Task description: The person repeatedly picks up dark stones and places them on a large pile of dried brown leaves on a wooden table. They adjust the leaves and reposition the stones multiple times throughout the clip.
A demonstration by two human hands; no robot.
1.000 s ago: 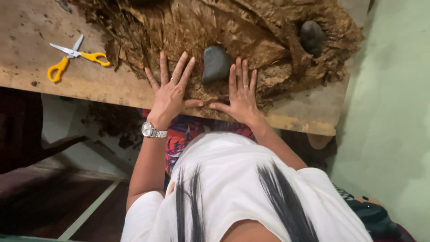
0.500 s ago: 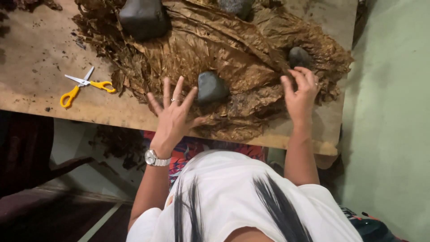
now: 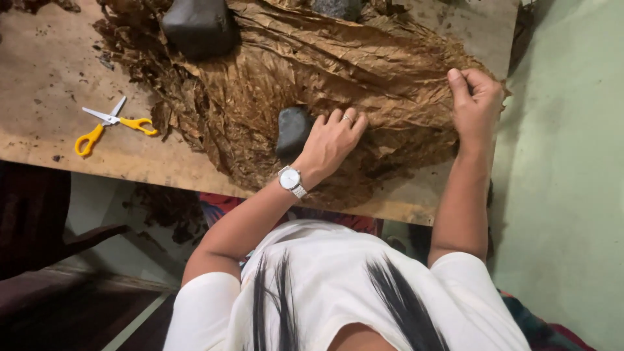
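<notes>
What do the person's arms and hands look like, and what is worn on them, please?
Both arms are bare below short white sleeves of a white top. The left hand has a silver wristwatch with a pale round dial and metal band on its wrist, plus a thin ring on one finger. The right hand shows no jewellery or glove.

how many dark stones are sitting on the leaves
3: a big stone top left, a small stone by the left hand, one stone cut off at the top edge. Leaves may hide more.
</notes>
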